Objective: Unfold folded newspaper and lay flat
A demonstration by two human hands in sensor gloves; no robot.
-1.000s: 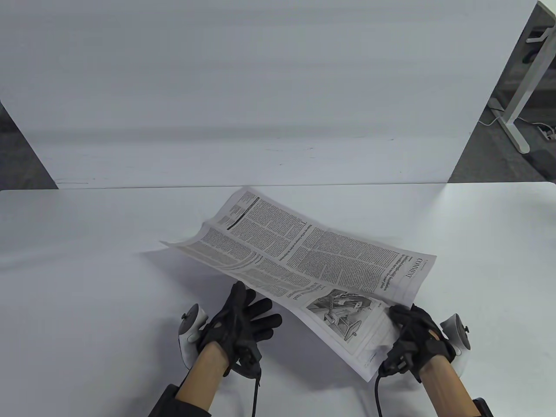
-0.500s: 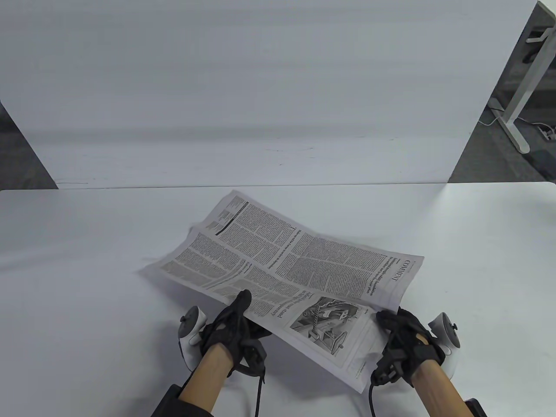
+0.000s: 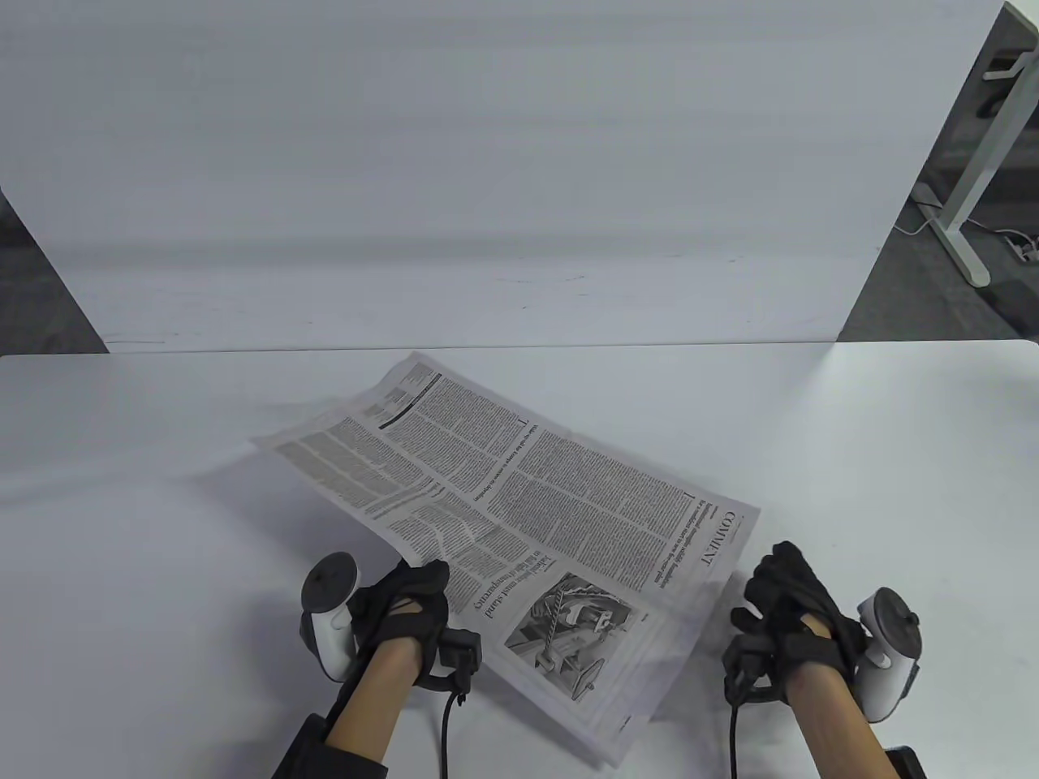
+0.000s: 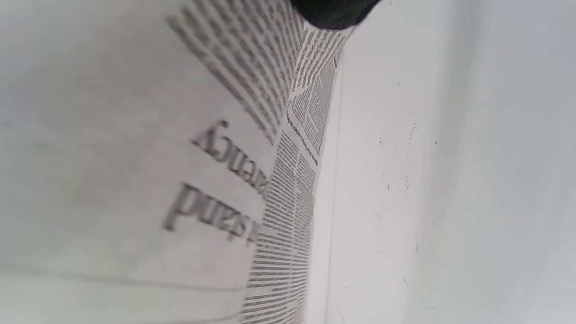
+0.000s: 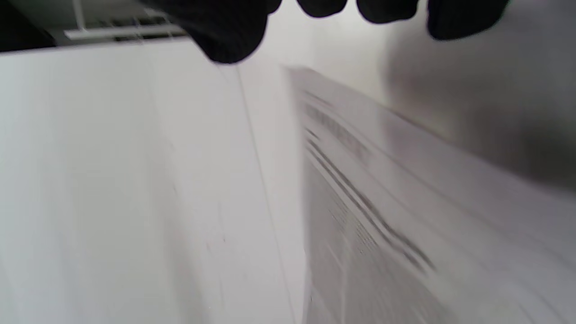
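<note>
The left hand (image 3: 402, 596) is gripping the near-left edge of the newspaper (image 3: 519, 519), which is lying on the white table (image 3: 162, 568) with its long axis running from far left to near right. The heading "COMMENT" is showing at its right edge. The right hand (image 3: 791, 617) is hovering just beside that edge, fingers released.

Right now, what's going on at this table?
A person in black sensor gloves is working a newspaper open on a white table. The left hand grips the paper's near left edge. The right hand is off the paper, fingers spread just beside its right edge. The page shows its printed side up, but it is not flat: the far left corner is raised above the table and the sheet looks bowed.
</note>
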